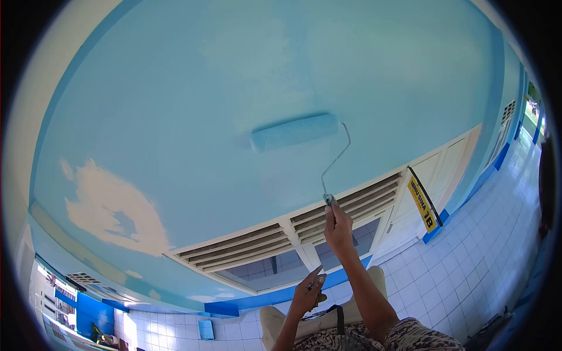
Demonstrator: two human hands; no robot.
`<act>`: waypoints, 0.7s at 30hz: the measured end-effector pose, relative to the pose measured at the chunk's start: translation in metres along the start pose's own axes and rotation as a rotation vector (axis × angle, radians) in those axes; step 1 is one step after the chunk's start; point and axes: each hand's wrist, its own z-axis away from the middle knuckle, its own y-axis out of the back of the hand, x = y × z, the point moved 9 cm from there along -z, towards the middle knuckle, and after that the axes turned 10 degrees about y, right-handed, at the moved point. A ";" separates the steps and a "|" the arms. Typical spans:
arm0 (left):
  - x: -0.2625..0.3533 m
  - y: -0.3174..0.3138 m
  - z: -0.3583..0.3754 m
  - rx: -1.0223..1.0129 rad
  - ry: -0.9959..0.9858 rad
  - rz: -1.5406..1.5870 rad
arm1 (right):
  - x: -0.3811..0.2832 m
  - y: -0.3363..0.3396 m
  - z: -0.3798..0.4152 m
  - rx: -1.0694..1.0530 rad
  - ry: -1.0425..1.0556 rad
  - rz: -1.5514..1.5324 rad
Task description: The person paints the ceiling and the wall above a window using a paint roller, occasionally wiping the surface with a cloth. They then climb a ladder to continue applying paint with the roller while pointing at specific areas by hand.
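My right hand (pixel 338 225) is raised and wrapped round the handle of a paint roller (pixel 295 132). Its bent wire frame runs up to a wide, light-blue sleeve that lies against the blue wall (pixel 211 193). Lower down, close to my lap, my left hand (pixel 304 293) is partly curled, with one finger pointing up. A small yellowish thing shows beside its fingers; I cannot tell what it is.
White louvred vents (pixel 345 205) and windows sit below the roller. A pale unpainted patch (pixel 111 202) marks the wall at left. A yellow sign (pixel 422 205) juts out near a white door (pixel 436 181). Beneath lies a white tiled floor (pixel 436 275) with a blue object (pixel 206 329).
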 end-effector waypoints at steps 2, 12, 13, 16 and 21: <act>0.008 0.004 0.005 0.017 0.013 0.003 | -0.010 0.008 -0.030 0.064 0.080 0.008; 0.025 0.001 0.005 -0.023 0.025 -0.039 | -0.090 0.042 -0.175 0.013 0.096 -0.010; 0.028 0.000 0.006 -0.032 0.026 0.000 | -0.098 0.044 -0.186 0.010 0.102 0.000; 0.041 0.000 0.010 -0.044 0.023 0.053 | -0.121 0.052 -0.221 0.016 0.152 0.034; 0.039 0.006 0.004 -0.059 -0.042 0.008 | -0.161 0.064 -0.275 -0.010 0.204 0.103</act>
